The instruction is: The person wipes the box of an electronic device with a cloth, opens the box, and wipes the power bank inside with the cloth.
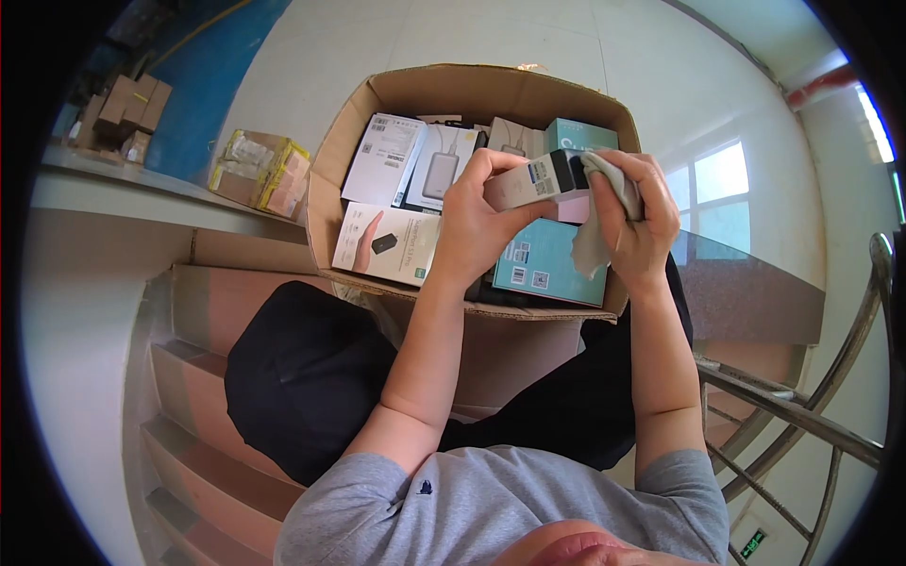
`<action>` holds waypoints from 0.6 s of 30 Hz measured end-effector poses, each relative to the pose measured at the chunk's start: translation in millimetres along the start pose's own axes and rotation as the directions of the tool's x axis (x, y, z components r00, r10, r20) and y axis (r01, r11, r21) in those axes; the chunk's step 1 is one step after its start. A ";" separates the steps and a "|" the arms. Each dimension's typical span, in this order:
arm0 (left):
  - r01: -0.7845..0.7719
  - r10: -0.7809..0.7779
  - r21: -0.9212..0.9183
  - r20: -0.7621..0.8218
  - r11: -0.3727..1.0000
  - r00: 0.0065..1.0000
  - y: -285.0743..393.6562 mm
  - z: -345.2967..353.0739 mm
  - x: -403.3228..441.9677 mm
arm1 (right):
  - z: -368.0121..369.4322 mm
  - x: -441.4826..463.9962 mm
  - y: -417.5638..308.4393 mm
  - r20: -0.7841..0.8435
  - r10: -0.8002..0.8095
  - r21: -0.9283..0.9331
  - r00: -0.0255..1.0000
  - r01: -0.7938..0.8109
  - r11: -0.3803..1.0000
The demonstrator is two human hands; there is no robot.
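1. Grey T-shirt (505,495) chest and sleeves lie nearest the camera, behind both grips.
2. Small white retail box (528,185) with a printed label: it is in the left hand (469,226), whose fingers and thumb wrap its sides, above the carton (326,184).
3. Its long axis runs from the left grip rightward, tilted slightly away from the body; the black end (568,172) points at the right hand (644,212). The left hand is nearer, gripping the box directly.
4. The right grip is closed on a pale grey cloth (593,247), which touches that black end; part of the cloth hangs below.
5. Beneath the grips, the carton holds a teal box (557,259); left of them are a power-bank box (441,170) and a white charger box (382,245). What bears the carton is hidden.
6. Beyond the grips spreads a pale, glossy floor (472,42); far left are a yellow-taped parcel (255,170) and brown cartons (127,108).
7. Stairs (212,396) descend behind and left of the grips; a metal railing (821,415) stands to the right.
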State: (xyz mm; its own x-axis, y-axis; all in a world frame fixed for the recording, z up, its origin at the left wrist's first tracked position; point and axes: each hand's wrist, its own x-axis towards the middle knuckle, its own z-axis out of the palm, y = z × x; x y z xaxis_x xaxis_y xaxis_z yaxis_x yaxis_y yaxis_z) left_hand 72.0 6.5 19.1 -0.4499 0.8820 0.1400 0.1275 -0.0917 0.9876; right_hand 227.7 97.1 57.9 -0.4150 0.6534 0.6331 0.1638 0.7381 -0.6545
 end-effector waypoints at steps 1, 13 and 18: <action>-0.015 0.016 -0.105 0.009 0.994 1.000 -4.0 0.8 1.7 | 0.3 -0.2 -0.9 -0.005 -0.013 -0.008 1.000 0.013 1.000; -0.043 0.044 -0.100 0.006 0.994 0.999 12.2 -2.7 -2.5 | 17.8 -1.5 -16.8 0.194 -0.263 -0.084 0.945 0.283 0.955; -0.104 0.105 0.033 -0.021 0.994 0.994 6.1 2.5 -3.0 | 11.4 1.9 12.4 0.155 0.046 -0.127 0.987 -0.026 0.992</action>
State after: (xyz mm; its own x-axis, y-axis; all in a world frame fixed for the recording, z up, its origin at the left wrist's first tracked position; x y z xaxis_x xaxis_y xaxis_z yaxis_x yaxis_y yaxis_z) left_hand 76.4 4.4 24.5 -0.4529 0.8574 0.2444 0.2027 -0.1679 0.9647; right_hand 218.7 105.6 46.3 -0.5408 0.6527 0.5306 0.2866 0.7360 -0.6133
